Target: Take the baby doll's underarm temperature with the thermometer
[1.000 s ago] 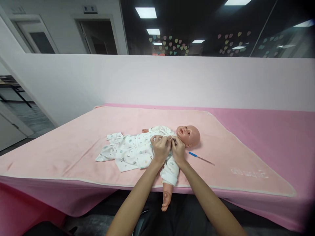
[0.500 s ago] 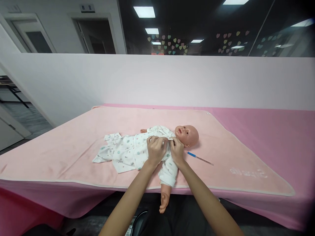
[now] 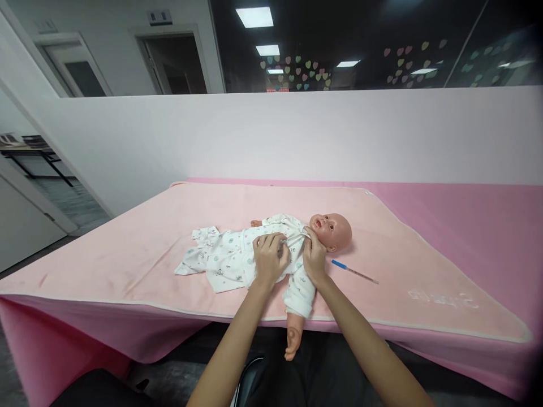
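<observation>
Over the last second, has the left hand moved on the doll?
Yes. The left hand has slid away from the right hand, toward the doll's legs; against the doll's head, the gap has widened.

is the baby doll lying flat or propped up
Lying flat on its back: the baby doll faces up on the pink blanket, one arm hanging over the edge.

A doll point(image 3: 297, 249) lies on its back across a blanket point(image 3: 127, 254) spread over the bench point(image 3: 487, 226), head to the right, legs to the left (one arm hangs over the near edge). The left hand point(image 3: 268, 260) rests on the doll's chest; the right hand point(image 3: 314, 257) sits just right of it, at the neck, fingers seemingly pinching the garment point(image 3: 224, 260). A thin stick-like tool point(image 3: 354, 272) lies on the blanket right of the head. A partition wall point(image 3: 297, 135) stands behind the bench.
</observation>
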A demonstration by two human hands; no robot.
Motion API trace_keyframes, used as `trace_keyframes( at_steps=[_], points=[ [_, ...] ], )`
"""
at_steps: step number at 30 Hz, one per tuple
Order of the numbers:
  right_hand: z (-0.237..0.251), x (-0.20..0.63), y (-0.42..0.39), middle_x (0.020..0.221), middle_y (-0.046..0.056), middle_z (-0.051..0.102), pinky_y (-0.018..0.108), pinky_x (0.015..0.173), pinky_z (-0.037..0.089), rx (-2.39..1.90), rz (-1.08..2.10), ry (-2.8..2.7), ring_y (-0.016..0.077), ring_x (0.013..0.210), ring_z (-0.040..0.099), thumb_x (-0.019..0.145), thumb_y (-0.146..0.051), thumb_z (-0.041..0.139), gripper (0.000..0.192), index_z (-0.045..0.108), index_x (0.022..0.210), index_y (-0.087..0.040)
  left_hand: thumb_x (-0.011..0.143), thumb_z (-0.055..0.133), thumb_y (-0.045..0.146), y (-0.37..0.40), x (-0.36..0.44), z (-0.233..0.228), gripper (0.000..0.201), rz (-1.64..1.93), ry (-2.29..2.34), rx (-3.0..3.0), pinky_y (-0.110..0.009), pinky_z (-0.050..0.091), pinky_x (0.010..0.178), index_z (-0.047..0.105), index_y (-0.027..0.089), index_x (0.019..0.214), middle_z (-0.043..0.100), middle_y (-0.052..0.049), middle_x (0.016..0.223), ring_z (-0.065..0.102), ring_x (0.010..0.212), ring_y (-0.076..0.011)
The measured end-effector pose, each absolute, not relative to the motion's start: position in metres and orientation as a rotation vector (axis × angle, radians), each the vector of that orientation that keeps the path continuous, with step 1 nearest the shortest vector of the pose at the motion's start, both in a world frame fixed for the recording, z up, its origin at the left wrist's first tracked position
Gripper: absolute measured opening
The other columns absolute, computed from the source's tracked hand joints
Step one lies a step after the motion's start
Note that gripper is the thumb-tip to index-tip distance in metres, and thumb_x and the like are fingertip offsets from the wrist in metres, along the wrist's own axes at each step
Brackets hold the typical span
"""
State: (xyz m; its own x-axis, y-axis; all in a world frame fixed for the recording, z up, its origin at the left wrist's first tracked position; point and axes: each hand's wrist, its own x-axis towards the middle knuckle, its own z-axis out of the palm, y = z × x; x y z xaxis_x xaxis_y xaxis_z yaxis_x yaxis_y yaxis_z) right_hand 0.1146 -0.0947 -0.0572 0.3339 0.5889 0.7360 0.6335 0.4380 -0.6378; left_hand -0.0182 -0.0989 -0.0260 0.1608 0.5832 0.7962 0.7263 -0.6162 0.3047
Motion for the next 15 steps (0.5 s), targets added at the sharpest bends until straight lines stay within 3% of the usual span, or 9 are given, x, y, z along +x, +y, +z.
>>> trace_keyframes(
  at_steps=[5,8,15],
  points=[
    [-0.055,0.107,-0.105,0.122,0.009,0.055,0.032,0.092,0.045,-1.181,-0.279,-1.496,0.019,0.115,0.05,0.085,-0.015,0.036,0.037,0.054,0.117,-0.018,0.078,0.053,0.018,-0.099,-0.018,-0.027,0.009,-1.419,-1.301,-2.308,-0.036,0.032,0.086,0.058,0.02,0.084,0.064,-0.003,0.098,0.053,0.09,-0.0192],
    [-0.055,0.103,-0.11,0.127,0.008,0.052,0.029,0.084,0.049,-1.181,-0.372,-1.622,0.0193,0.111,0.054,0.083,-0.015,0.041,0.037,0.056,0.116,-0.02,0.078,0.052,0.018,-0.098,-0.018,-0.028,0.008,-1.41,-1.294,-2.318,-0.035,0.033,0.085,0.057,0.02,0.085,0.063,-0.003,0.099,0.053,0.091,-0.019],
    [-0.053,0.104,-0.11,0.114,0.007,0.057,0.035,0.085,0.048,-1.19,-0.221,-1.681,0.0177,0.099,0.056,0.088,-0.031,0.048,0.027,0.056,0.111,-0.02,0.083,0.048,0.018,-0.1,-0.018,-0.029,0.011,-1.413,-1.29,-2.285,-0.037,0.032,0.086,0.057,0.02,0.088,0.064,-0.004,0.094,0.054,0.09,-0.0191]
  ],
)
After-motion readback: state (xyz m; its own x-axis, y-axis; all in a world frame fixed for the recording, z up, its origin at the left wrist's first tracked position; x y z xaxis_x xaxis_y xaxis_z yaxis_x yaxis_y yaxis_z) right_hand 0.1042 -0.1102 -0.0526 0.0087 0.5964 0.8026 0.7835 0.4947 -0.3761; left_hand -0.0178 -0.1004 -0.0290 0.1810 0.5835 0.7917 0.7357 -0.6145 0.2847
